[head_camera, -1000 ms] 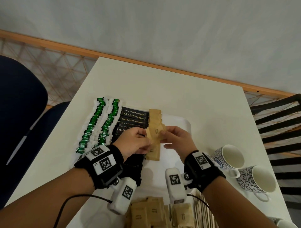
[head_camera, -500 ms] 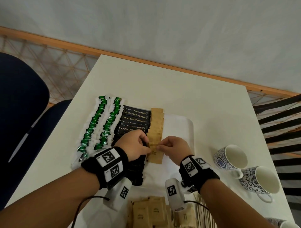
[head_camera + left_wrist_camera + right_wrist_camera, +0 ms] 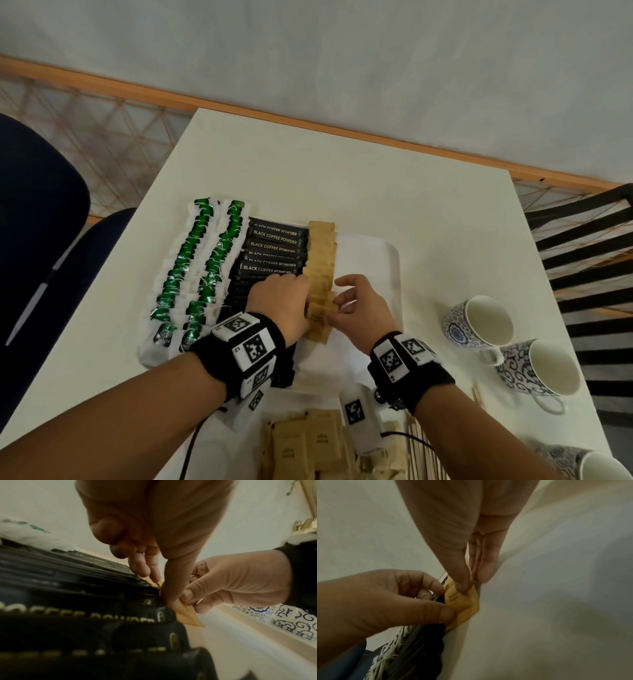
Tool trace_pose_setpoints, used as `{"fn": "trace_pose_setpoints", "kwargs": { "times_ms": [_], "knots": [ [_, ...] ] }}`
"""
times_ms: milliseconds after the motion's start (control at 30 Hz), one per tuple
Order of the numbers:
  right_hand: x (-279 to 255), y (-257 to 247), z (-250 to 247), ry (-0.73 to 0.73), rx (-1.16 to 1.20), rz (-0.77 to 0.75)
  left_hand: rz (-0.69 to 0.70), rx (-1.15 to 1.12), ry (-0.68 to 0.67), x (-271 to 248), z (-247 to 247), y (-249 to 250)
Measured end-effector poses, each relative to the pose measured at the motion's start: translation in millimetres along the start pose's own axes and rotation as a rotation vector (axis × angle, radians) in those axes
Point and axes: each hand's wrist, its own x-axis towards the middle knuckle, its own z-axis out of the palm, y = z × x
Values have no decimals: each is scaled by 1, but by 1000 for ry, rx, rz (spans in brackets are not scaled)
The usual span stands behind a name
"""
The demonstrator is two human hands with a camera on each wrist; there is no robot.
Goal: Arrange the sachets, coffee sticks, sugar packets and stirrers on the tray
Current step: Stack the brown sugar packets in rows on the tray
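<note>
On the tray (image 3: pixel 394 260), I have three kinds lined up; stirrers (image 3: pixel 428 452) wait.
From the head, green sachets (image 3: pixel 191 267), coffee sticks (image 3: pixel 274 246) and a row of sugar packets (image 3: pixel 320 260) lie done, more packets loose near me. From both wrists, my left hand (image 3: pixel 388 597) and right hand (image 3: pixel 231 582) pinch one brown packet (image 3: pixel 462 601) at the row's near end.

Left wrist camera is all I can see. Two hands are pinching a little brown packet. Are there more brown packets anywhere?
Observer: Yes. The head view shows that sugar packet is part of a row of packets on the tray.
Operator: Any left to put down?
Observer: A loose pile of packets lies nearer the person.
Operator: What's the green stuff?
Observer: Two rows of green sachets, left of the coffee sticks.
</note>
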Motion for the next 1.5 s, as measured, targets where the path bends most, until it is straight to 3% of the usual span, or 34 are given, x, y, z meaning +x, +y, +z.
{"fn": "trace_pose_setpoints", "kwargs": {
  "times_ms": [200,400,567,733,900,1067,1333,1500],
  "knots": [
    [0,-1,3,28,34,-29,-13,-39,-12,-2,-2,-6],
    [-28,0,-10,70,-22,-40,114,-192,-9,-33,-9,-2],
    [-82,12,-20,-140,-338,-100,256,-206,-226,-85,2,-3],
    [-142,37,-24,-260,-593,-170,276,28,-420,-138,31,-8],
    [-180,62,-25,-364,-733,-350,288,226,-374,-177,57,-2],
    [-193,76,-10,-391,-902,-459,222,196,-334,-191,75,5],
    [-161,53,1,-377,-788,-415,140,-46,-210,-163,69,7],
    [-148,36,1,-241,-694,-424,108,-113,-176,-143,52,8]
  ]
}}
